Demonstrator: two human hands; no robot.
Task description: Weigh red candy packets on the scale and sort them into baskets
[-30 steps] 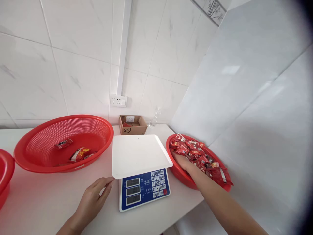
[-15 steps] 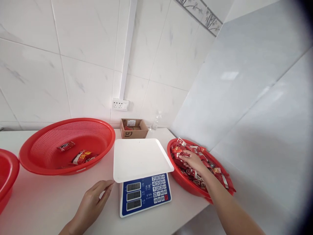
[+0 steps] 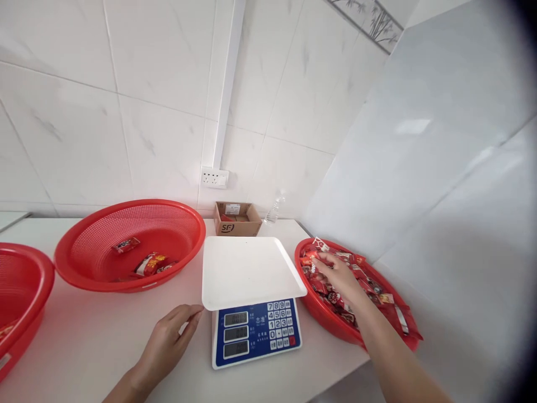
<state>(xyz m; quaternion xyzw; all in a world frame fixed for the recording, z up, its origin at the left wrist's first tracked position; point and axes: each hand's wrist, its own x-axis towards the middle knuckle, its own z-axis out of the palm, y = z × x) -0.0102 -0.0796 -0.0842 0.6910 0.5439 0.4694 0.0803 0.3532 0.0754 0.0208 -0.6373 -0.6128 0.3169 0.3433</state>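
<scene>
My right hand (image 3: 339, 275) reaches into the red plastic basket (image 3: 308, 299) on the right, its fingers closed on a small red snack packet (image 3: 309, 258). Around it lie many red and white packets (image 3: 356, 268), heaped up to the rim. My left hand (image 3: 170, 336) hovers over the table with thumb and fingertips pressed together, at the near left corner of the white weighing plate (image 3: 247, 271); I see nothing between them. Below the plate shows the blue keypad and display panel of the electronic scale (image 3: 257, 333). The plate is bare.
On the left a red mesh basket (image 3: 84, 235) holds several packets (image 3: 153, 263). Another red basket (image 3: 31, 257) is cut off at the left edge. Behind the scale stand a small cardboard box (image 3: 239, 228) and a clear plastic bottle (image 3: 274, 210), by the tiled wall.
The view has turned slightly left, so everything sits further right. My right hand stays at the packets in the right basket. My left hand keeps its place by the plate's corner.
</scene>
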